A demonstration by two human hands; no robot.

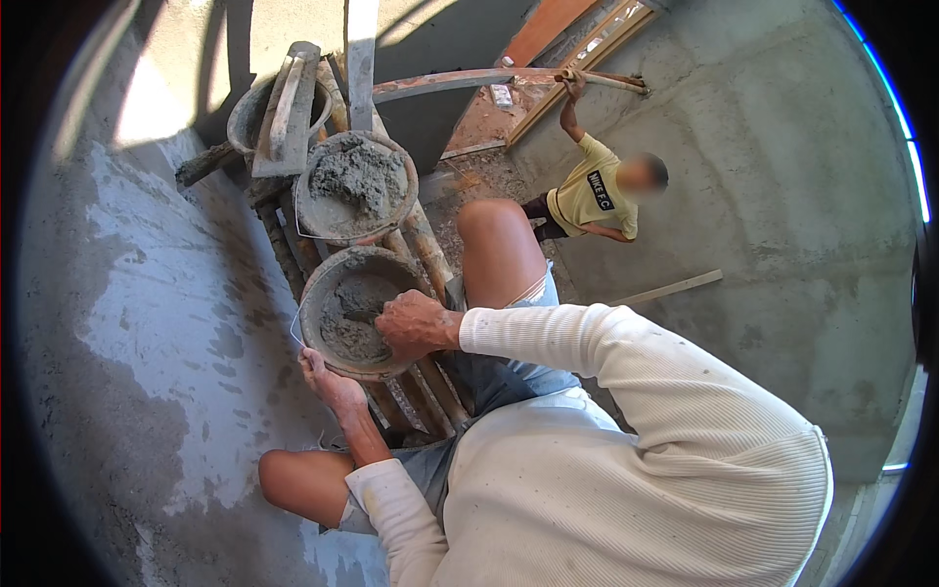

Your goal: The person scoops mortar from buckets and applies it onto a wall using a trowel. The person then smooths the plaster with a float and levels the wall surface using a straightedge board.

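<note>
A round bucket (pixel 315 295) of wet grey mortar (pixel 354 331) stands in front of me on wooden poles. My left hand (pixel 333 383) grips its near left rim, close to the thin wire handle. Over the right side of the mortar, my right hand (pixel 416 323) is closed in a fist, back of the hand upward. Whatever it holds is hidden by the fingers and the mortar. Just beyond stands a second bucket (pixel 409 201), heaped with grey mortar (pixel 360 174).
A third bucket (pixel 238 122) bears a wooden float (pixel 284 117). Wooden poles (pixel 425 240) form the platform under the buckets. A partly plastered wall (pixel 176 323) rises at left. Below right, a person in a yellow shirt (pixel 592 188) holds a long pole; a plank (pixel 675 287) lies nearby.
</note>
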